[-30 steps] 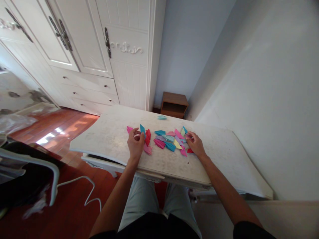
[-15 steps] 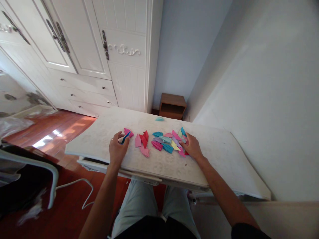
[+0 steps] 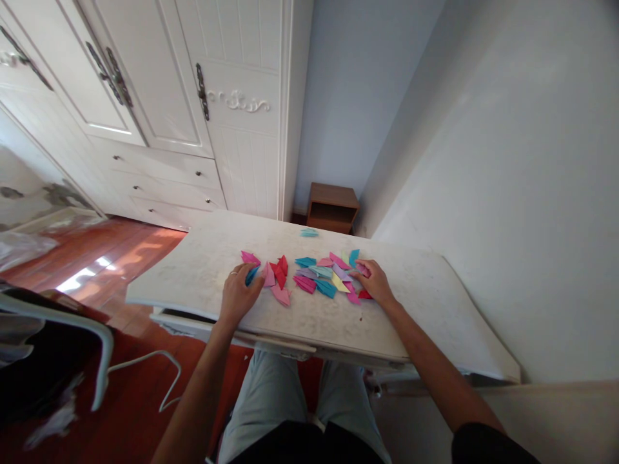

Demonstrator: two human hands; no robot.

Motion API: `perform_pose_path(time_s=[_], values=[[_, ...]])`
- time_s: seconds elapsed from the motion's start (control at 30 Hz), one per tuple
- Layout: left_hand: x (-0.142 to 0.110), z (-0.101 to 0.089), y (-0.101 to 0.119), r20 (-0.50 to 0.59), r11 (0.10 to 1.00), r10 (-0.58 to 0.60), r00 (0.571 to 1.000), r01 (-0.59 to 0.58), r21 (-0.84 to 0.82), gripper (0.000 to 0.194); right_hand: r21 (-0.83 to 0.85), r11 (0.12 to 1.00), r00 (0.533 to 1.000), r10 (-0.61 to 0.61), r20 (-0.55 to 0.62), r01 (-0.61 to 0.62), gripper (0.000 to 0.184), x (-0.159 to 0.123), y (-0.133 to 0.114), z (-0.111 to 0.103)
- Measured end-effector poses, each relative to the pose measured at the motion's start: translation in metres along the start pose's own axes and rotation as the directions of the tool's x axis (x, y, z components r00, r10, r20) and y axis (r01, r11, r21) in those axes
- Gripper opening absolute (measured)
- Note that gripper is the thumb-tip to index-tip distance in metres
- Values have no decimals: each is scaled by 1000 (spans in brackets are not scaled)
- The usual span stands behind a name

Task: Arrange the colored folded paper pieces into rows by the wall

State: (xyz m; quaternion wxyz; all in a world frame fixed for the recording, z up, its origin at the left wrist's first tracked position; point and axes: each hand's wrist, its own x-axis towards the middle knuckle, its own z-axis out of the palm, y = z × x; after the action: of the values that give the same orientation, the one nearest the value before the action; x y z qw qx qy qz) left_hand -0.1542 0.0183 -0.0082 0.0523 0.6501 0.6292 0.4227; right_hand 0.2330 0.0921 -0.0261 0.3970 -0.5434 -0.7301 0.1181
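Note:
Several folded paper pieces in pink, red, teal, yellow and lilac lie in a loose row (image 3: 319, 277) on a white table (image 3: 203, 264). My left hand (image 3: 238, 295) rests at the row's left end, fingers pinched on a teal folded piece (image 3: 251, 276), beside a pink piece (image 3: 250, 258) and red ones (image 3: 279, 269). My right hand (image 3: 373, 282) lies on the row's right end, fingers curled over pink pieces (image 3: 362, 270); what it grips is hidden. One pale teal piece (image 3: 309, 232) sits apart near the far edge.
A white wardrobe with drawers (image 3: 159, 116) stands behind the table. A small brown cabinet (image 3: 333, 207) is in the corner by the wall. A chair (image 3: 58, 335) and a white cable (image 3: 164, 374) are on the wooden floor at my left.
My left hand carried a teal piece from the red pieces out to the left, then drew back toward the row. My right hand stayed on the right end.

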Motion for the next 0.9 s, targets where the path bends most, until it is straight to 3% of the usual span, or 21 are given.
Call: perform_pose_path(time_s=[0.17, 0.33, 0.47, 0.67, 0.77, 0.9], values=[[-1, 1, -4, 65, 1000, -16, 998, 17, -25, 40, 109, 993, 997, 49, -55, -42, 47, 7, -11, -12], [-1, 5, -8, 124, 997, 71, 990, -66, -42, 39, 233, 968, 984, 128, -122, -97, 43, 21, -40, -11], [-2, 4, -6, 51, 989, 125, 991, -120, -84, 34, 372, 923, 988, 134, -71, -99, 42, 34, -76, 14], [-4, 3, 10, -161, 969, 228, 960, -240, -58, 34, 625, 758, 980, 103, 169, -188, 36, 42, -131, 72], [-3, 8, 17, -156, 955, 250, 956, -269, -121, 46, 667, 719, 970, 46, 238, -197, 32, 40, -151, 92], [1, 15, 22, -86, 967, 167, 982, -180, -181, 48, 732, 649, 950, -48, 309, -206, 29, 35, -167, 104]])
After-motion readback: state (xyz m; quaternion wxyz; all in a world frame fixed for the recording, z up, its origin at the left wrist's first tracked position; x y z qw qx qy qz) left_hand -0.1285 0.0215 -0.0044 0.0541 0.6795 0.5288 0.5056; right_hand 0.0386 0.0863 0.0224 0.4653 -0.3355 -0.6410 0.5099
